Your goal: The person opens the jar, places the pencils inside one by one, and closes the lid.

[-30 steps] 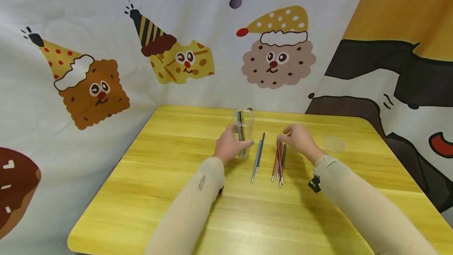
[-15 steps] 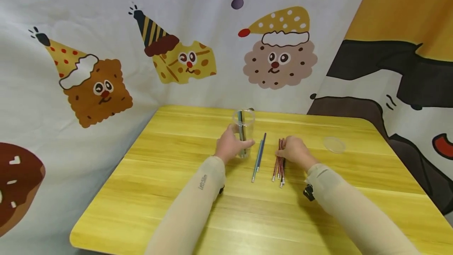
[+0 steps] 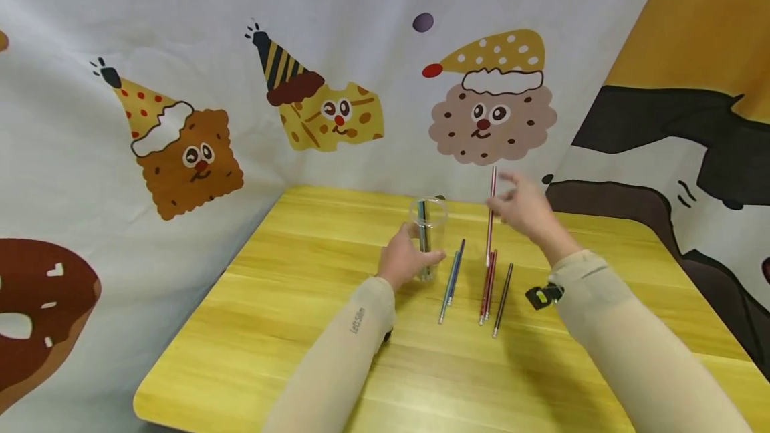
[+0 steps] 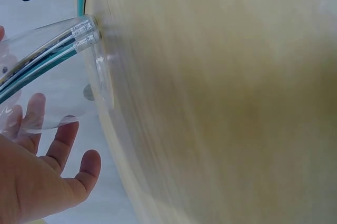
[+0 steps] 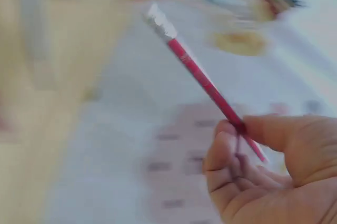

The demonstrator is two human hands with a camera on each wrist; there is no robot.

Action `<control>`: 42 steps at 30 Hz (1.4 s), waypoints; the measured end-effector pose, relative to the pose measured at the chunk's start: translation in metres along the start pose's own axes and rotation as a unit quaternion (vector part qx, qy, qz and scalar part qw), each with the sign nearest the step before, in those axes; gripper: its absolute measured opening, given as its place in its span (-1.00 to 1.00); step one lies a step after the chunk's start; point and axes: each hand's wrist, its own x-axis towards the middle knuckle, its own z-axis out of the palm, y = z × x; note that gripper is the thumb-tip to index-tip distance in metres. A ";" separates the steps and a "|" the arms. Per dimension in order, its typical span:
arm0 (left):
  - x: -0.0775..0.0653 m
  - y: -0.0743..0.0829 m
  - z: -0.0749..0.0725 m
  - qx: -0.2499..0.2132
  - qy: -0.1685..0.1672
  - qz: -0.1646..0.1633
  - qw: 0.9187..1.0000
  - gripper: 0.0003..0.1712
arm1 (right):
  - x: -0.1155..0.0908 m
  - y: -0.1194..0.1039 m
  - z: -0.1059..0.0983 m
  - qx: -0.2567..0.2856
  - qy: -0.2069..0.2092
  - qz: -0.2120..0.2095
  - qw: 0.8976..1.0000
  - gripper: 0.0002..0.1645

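The person's right hand (image 3: 525,209) pinches one red pencil (image 3: 492,214) between thumb and curled fingers, lifted clear of the yellow table (image 3: 289,299) and to the right of the clear plastic cup (image 3: 429,236). The left hand (image 3: 408,260) wraps loosely round that cup near its base; the left wrist view shows the fingers (image 4: 66,142) fairly straight against the wall rather than clenched, so the hold looks light. The red pencil stands nearly upright, its long axis running top to bottom in the head view, the lower end hanging above the few red pencils (image 3: 487,286) that lie right of the cup; the right wrist view shows its metal-capped end (image 5: 159,22) pointing away from the palm. Dark and green pencils (image 3: 424,232) already stand inside the cup, and blue pencils (image 3: 451,278) lie just beside it on the right, with one dark pencil (image 3: 502,289) farther right. The likely trouble is the narrow pinch near one end: with most of the pencil's length free, it could swing or slip, and the blur suggests quick motion. A tip that strikes the cup's rim could tilt the light cup against a loose hand, or spill the ones standing in it. The hanging end could also knock the lying red pencils and scatter them toward the table's edge.
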 end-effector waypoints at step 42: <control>-0.014 -0.011 0.005 -0.008 0.010 0.035 0.999 -0.11 | 0.002 -0.033 0.047 -0.127 0.039 -0.208 0.969 -0.56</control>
